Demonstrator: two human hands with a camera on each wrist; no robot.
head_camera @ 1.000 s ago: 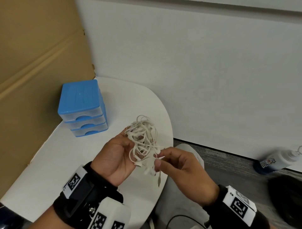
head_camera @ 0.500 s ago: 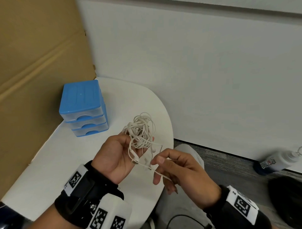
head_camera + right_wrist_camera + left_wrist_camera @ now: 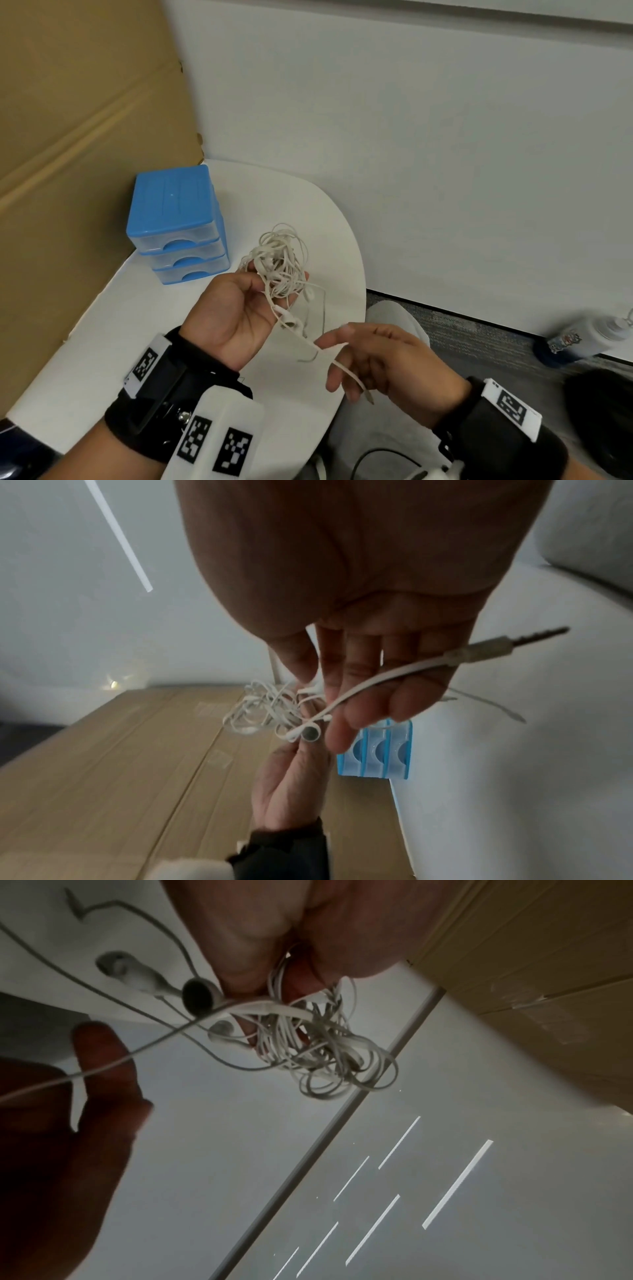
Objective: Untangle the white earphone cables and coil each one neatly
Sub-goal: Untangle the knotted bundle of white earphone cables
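Note:
A tangled bundle of white earphone cables (image 3: 281, 265) sits in the curled fingers of my left hand (image 3: 236, 308), raised above the white table (image 3: 102, 342). The left wrist view shows the same bundle (image 3: 325, 1053) with an earbud (image 3: 197, 996) hanging at its edge. One strand (image 3: 301, 337) runs taut from the bundle to my right hand (image 3: 376, 359), pinched between thumb and index finger. That strand lies across the right fingers (image 3: 369, 685) and ends in a metal jack plug (image 3: 514, 642) sticking out past them.
A blue three-drawer box (image 3: 174, 222) stands on the table behind the hands. Cardboard (image 3: 68, 137) lines the left side and a white wall is behind. A bottle (image 3: 582, 339) lies on the carpet at right. A black cable (image 3: 376, 455) lies below the table edge.
My right hand has moved down and to the right, drawing the plug-end strand out of the bundle. The left hand has kept hold of the bundle, lifting it slightly.

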